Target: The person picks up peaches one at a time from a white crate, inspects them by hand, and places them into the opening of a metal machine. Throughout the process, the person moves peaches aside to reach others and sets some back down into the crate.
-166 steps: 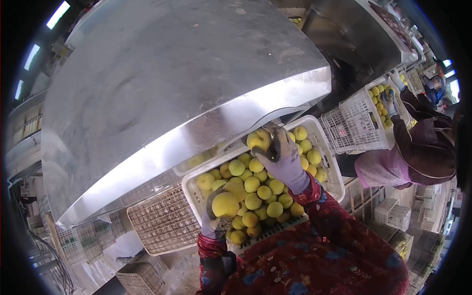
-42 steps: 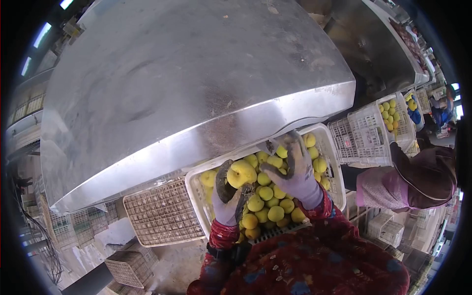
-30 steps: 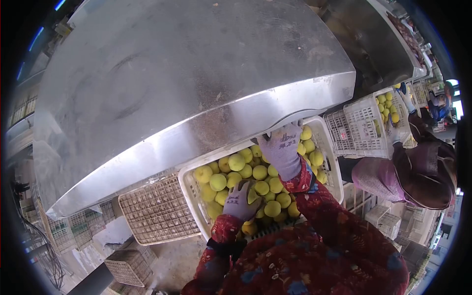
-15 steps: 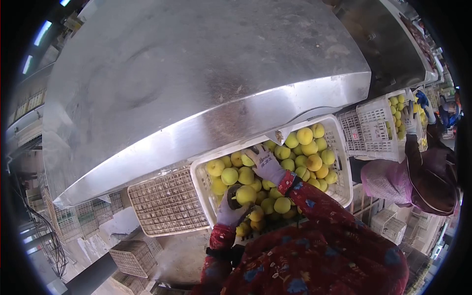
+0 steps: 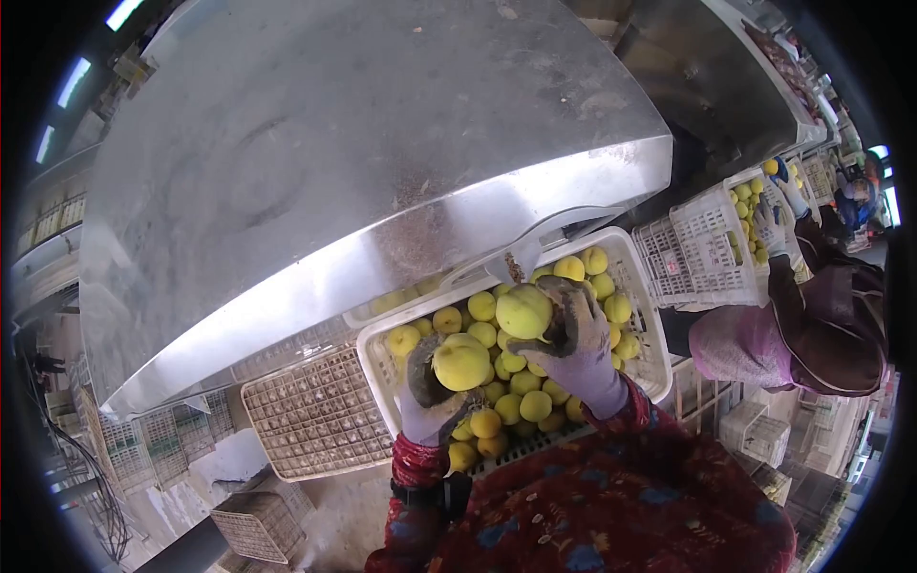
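A: Which fruit in hand, and where?

B: Left fruit [image 5: 460,362] in the left hand [image 5: 427,409], right fruit [image 5: 523,311] in the right hand [image 5: 585,351]. Both raised over the white crate [image 5: 657,355], the right one slightly farther off. Just beside each other, apparently not touching.

A: Lying which way from the fingers?

B: Between the two hands. Left fruit just right of the left fingers, curled round its left side, with the thumb on the near side. Right fruit just left of the right fingers, wrapped behind and under. Each nearest to its own hand. Tightness of grip: cannot tell.

A: Long axis?

B: None clear; nearly round. Dark spot on the right fruit turned near and right, toward the palm.

A: Below?

B: Loose fruit [image 5: 524,382], heaped in the white crate, yellow-green, some more orange.

A: And farther out?

B: Stained crate [image 5: 315,411] to the left, metal cover [image 5: 382,143] on the far side. To the right, stacked crates [image 5: 709,256] and a co-worker [image 5: 826,325], gloved, reaching over fruit there.
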A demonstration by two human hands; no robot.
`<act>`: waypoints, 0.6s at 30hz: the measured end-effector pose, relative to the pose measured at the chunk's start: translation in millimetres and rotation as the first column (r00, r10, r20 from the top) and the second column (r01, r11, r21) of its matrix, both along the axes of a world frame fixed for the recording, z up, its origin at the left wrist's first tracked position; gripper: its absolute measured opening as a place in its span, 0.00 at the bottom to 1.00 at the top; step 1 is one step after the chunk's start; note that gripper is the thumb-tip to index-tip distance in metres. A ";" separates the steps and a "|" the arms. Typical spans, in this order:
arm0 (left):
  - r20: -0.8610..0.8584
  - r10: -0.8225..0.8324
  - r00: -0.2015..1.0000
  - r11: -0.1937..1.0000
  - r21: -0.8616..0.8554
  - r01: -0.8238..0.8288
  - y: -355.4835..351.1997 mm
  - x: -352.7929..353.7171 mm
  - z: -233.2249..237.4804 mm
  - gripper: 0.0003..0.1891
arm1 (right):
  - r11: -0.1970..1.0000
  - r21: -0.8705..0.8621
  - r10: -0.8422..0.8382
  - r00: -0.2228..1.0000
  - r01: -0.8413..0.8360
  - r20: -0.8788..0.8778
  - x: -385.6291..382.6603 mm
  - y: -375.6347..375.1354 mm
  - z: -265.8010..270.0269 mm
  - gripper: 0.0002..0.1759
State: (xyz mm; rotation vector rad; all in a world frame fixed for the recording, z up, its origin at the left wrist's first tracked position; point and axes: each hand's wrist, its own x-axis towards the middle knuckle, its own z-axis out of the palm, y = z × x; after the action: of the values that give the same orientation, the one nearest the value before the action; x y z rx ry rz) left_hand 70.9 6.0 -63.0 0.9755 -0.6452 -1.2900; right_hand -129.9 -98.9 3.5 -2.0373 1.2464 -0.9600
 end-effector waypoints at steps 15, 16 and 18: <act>0.464 0.047 0.884 0.992 -0.126 0.014 -36.8 -36.1 13.2 0.47 | 0.965 -0.167 0.167 0.965 -0.202 -0.203 12.1 11.6 5.2 0.44; 0.416 0.054 0.908 0.989 -0.146 0.008 -37.3 -43.5 17.3 0.44 | 0.971 -0.211 0.065 0.976 -0.110 -0.210 13.7 16.3 -5.2 0.45; 0.147 0.059 0.987 0.984 -0.177 -0.032 -35.3 -51.5 20.9 0.41 | 0.979 -0.190 0.057 0.995 -0.071 -0.078 14.0 17.5 -11.5 0.44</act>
State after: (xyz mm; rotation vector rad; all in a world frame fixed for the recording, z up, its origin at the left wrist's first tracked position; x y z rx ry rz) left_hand 19.4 -29.3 -42.1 0.9443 -0.8347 -1.1061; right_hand -115.9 -81.4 -8.1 -2.2660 1.1550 -1.0191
